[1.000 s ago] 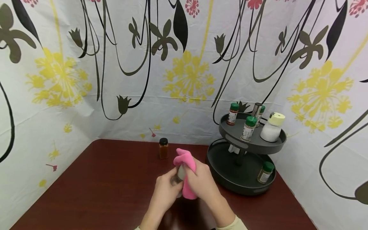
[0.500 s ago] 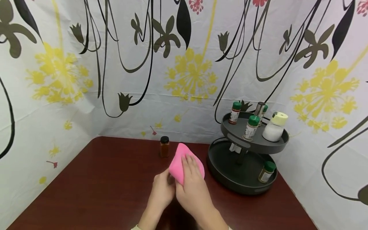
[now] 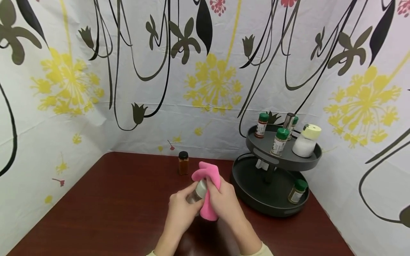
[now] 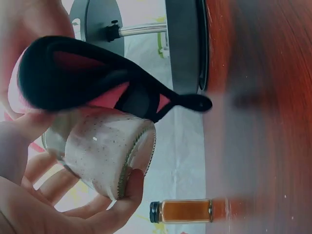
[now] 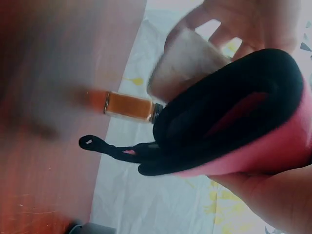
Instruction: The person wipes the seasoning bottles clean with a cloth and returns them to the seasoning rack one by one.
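Note:
My left hand (image 3: 180, 213) grips a small clear glass spice jar (image 4: 100, 151) with a pale lid (image 3: 201, 188). The jar is tilted, and dark specks show on or in its glass. My right hand (image 3: 226, 203) holds a pink cloth (image 3: 209, 204), folded over and pressed against the lid side of the jar. Black edging (image 5: 287, 66) and a small hanging loop (image 5: 90, 142) show on the cloth in the right wrist view. Part of the jar is hidden behind the cloth there. Both hands are above the front middle of the table.
A spice bottle (image 3: 183, 164) with orange-brown contents and a black cap stands at the back of the table (image 3: 128, 199). To the right is a dark two-tier turntable rack (image 3: 256, 199) holding several green-capped bottles and a white container (image 3: 303, 146). A patterned curtain (image 3: 153, 135) hangs behind.
Half a second ago the cloth was spread over the jar under my right hand. Now it is folded back to the right, as one second ago, and the lid shows again.

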A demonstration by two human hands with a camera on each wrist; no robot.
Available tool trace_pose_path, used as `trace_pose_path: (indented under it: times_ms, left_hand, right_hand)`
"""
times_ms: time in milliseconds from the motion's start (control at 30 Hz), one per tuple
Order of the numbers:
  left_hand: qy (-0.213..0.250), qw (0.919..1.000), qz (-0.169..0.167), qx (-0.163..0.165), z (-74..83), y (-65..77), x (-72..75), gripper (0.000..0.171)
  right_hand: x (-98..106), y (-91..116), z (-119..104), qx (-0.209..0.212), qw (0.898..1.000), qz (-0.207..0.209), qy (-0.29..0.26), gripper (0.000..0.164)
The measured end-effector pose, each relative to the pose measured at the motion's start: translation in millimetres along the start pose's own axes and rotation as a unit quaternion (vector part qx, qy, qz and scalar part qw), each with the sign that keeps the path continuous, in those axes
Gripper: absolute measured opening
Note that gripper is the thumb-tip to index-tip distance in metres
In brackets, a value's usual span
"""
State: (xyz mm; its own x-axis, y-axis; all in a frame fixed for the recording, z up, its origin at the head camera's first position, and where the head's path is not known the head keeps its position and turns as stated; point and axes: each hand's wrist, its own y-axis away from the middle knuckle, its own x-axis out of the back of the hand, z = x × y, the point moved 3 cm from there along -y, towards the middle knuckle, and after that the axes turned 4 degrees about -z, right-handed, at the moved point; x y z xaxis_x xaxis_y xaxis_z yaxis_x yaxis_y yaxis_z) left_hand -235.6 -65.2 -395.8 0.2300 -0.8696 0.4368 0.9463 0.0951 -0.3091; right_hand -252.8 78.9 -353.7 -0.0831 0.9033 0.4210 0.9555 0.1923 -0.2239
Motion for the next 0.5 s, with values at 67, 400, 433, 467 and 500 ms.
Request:
trace_pose_path:
  times_ms: [67, 400, 433, 467, 500]
  left_hand:
    - [0.010, 0.9999, 0.008, 0.009, -0.2, 0.7, 0.9, 0.049]
    - [-0.126, 0.9847, 0.052, -0.108, 6.8, 7.4, -8.1, 0.022]
    - [-0.138, 0.9818, 0.055, -0.118, 6.9, 8.7, -9.8, 0.024]
    - [-0.145, 0.9804, 0.054, -0.123, 6.6, 9.8, -11.1, 0.026]
    - [-0.142, 0.9812, 0.051, -0.121, 5.9, 10.8, -11.9, 0.025]
  right_hand:
    - [-1.5, 8.5, 0.8, -0.008, 1.000, 0.011, 0.014, 0.034]
    - [-11.2, 20.9, -15.9, 0.148, 0.948, 0.017, 0.280, 0.054]
    - [-10.5, 16.3, -15.4, 0.150, 0.948, 0.013, 0.282, 0.049]
    - [-9.4, 11.0, -13.8, 0.145, 0.951, 0.004, 0.274, 0.040]
    - [-8.0, 6.0, -11.6, 0.133, 0.958, -0.008, 0.255, 0.031]
